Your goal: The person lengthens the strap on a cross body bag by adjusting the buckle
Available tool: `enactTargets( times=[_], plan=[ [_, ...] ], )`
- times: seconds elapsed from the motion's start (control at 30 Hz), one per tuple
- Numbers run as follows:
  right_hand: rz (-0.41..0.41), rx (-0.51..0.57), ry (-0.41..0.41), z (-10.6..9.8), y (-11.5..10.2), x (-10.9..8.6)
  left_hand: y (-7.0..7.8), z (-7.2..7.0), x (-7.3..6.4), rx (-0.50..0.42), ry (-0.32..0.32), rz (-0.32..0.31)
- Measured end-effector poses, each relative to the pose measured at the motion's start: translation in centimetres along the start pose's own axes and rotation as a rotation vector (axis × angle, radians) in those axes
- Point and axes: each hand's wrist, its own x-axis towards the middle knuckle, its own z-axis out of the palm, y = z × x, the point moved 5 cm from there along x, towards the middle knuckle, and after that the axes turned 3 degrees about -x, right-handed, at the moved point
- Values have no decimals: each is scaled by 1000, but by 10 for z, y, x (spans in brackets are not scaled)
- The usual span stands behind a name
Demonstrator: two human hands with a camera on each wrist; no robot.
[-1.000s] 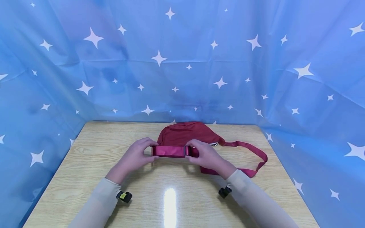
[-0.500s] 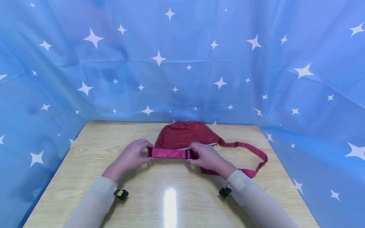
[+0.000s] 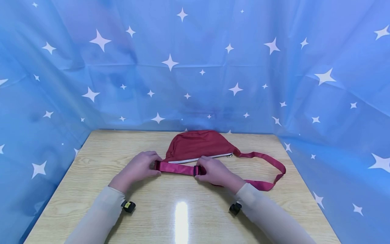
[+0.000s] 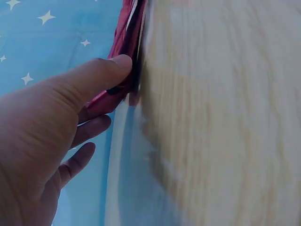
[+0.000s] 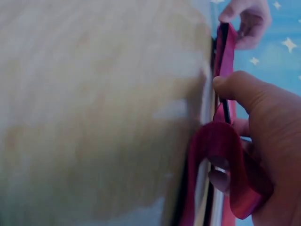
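Note:
A dark red waist bag (image 3: 199,145) lies on the table, its curved side to the back and a white zipper (image 3: 189,161) along its front edge. Before it, a magenta strap (image 3: 176,168) is stretched between both hands. My left hand (image 3: 138,169) pinches the strap's left end between thumb and fingers. With thumb and fingers my right hand (image 3: 215,173) grips the strap at a black slider buckle (image 3: 196,170). In the right wrist view a loop of strap (image 5: 216,141) hangs below the right thumb.
The rest of the strap (image 3: 275,162) curves out over the wooden table (image 3: 91,169) to the right of the bag. A blue star-patterned cloth (image 3: 195,67) hangs behind and at both sides. A bright light reflection (image 3: 181,220) shows on the tabletop in front.
Both hands have come down and toward the front with the strap, the left hand also moving left. More of the bag's white zipper now shows.

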Motion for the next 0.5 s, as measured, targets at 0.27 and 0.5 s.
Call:
enactTargets(
  times=[0.27,0.5],
  plan=[
    [12,-12,15,5,-6,2,-5,-1,-1,29,-26,-29],
    [26,21,43,1,-13,-2,-11,2,-3,-15,-30,-90]
  ],
)
